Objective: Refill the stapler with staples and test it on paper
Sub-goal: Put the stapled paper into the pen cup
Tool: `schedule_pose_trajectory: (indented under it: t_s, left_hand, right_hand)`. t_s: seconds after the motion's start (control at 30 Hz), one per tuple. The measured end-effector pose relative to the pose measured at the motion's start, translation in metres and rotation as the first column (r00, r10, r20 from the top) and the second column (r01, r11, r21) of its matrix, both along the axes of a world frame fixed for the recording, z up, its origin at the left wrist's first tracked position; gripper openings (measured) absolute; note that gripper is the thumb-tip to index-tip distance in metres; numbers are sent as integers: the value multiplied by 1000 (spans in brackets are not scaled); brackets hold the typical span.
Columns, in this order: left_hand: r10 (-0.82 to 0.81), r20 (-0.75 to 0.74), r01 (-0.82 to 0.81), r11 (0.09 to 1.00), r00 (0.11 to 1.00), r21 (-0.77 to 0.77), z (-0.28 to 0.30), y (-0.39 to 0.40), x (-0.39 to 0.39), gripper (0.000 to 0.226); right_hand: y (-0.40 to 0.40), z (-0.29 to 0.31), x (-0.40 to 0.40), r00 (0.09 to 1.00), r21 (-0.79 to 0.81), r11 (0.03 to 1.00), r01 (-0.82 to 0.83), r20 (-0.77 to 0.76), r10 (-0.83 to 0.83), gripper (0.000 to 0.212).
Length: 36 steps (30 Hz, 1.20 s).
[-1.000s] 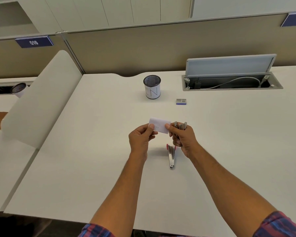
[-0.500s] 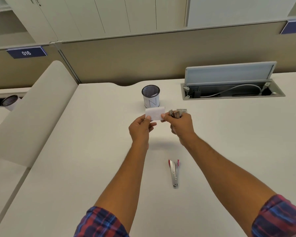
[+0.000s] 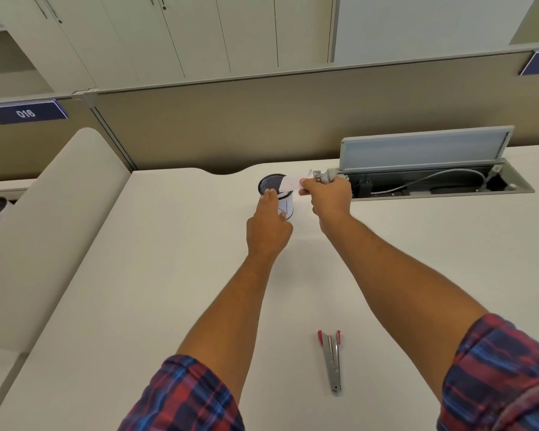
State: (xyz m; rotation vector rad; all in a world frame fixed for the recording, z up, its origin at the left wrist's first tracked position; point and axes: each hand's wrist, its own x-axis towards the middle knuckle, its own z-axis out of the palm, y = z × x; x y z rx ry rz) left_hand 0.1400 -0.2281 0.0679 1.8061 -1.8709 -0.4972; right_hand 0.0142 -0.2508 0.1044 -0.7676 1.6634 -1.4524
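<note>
1. The right hand (image 3: 329, 195) pinches a small slip of paper (image 3: 290, 182) by its right edge and also has a metal stapler (image 3: 322, 176) tucked in its curled fingers, raised above the far counter (image 3: 168, 244).
2. The left hand (image 3: 269, 230) lies loosely open near the paper's left end, in front of a mesh cup (image 3: 276, 194); whether it touches the paper I cannot tell.
3. A second metal piece with red tabs (image 3: 332, 359) lies flat on the near counter, well apart from both hands.
4. The paper is likely light and floppy; hold it by opposite edges to keep it taut.
5. The stapler looks rigid and smooth, probably slippery; grip it along the body, clear of the mouth.
</note>
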Motion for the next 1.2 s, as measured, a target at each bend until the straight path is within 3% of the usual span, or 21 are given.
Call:
schedule_pose_trajectory:
  t_s: [0.1, 0.2, 0.47, 0.73, 0.9, 1.07, 1.2]
  left_hand:
    - [-39, 188, 36, 999, 981, 21, -11, -6, 6, 64]
    - [-56, 251, 61, 998, 966, -11, -20, -11, 10, 64]
    - [-53, 204, 60, 998, 978, -29, -24, -15, 11, 69]
    - [-38, 174, 45, 998, 984, -36, -24, -12, 10, 69]
    - [-4, 21, 6, 995, 1000, -97, -15, -1, 6, 67]
    - [27, -348, -101, 975, 937, -198, 1, 37, -14, 52]
    - [52, -545, -133, 985, 837, -110, 7, 82, -35, 36]
  right_hand:
    - [-10, -2, 5, 998, 35, 999, 8, -70, -5, 20]
    - [-23, -5, 10, 992, 70, 998, 7, -123, 2, 14]
    - [-40, -12, 22, 978, 160, 987, -13, -203, 46, 17]
    - [-33, -23, 23, 984, 147, 988, -56, -160, 80, 30]
    - [-12, -21, 18, 985, 103, 992, -74, -151, 89, 42]
    - [30, -19, 13, 984, 164, 973, -162, -46, 172, 69]
    - [78, -23, 1, 975, 152, 964, -219, 1, 222, 44]
